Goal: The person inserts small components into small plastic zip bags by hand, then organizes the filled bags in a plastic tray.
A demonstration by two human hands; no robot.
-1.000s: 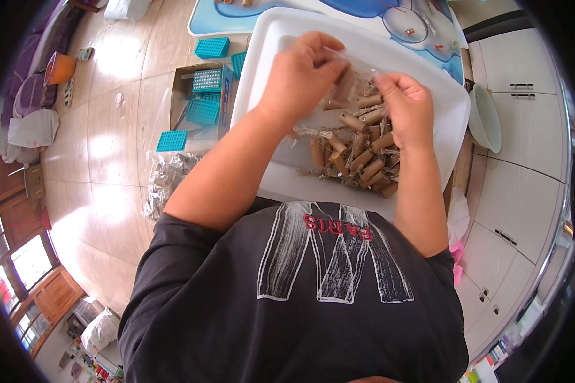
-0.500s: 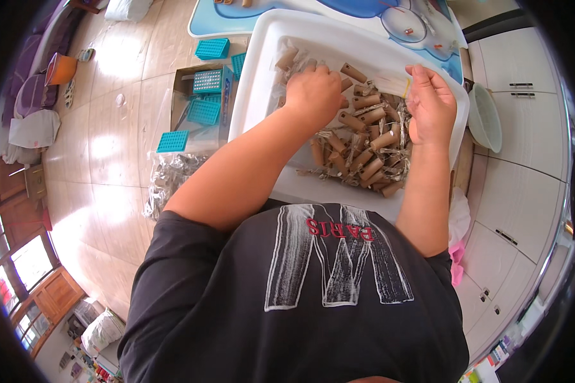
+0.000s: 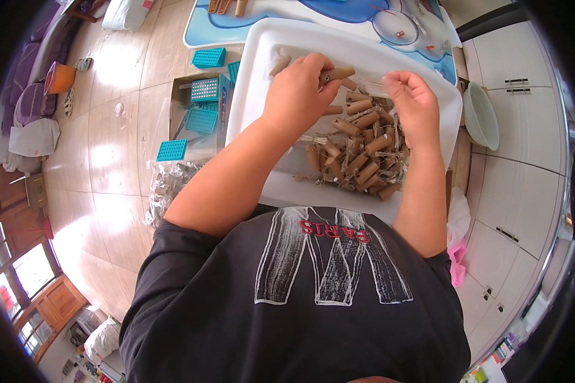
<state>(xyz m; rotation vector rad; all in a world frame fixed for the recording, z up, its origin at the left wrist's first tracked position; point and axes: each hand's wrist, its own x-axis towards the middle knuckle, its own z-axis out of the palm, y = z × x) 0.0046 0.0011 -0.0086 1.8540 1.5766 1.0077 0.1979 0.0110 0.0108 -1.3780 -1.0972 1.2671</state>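
My left hand is closed around one end of a brown cardboard-like tube above the white plastic tub. My right hand hovers at the tub's right side, thumb and fingertips pinched together. A faint translucent strip lies by its fingertips, too blurred to name. Below both hands, a heap of brown tubes with small holes near their ends fills the middle of the tub, tangled with thin pale strings. One more tube rests in clear plastic at the far left.
Left of the tub, an open box holds teal perforated trays, with more teal blocks around it. Silvery plastic packets lie nearer. A blue-patterned table stands behind; a pale green basin leans against white cabinets.
My left hand has come up from the heap with a tube in its grip. My right hand has shifted slightly left, toward that tube.
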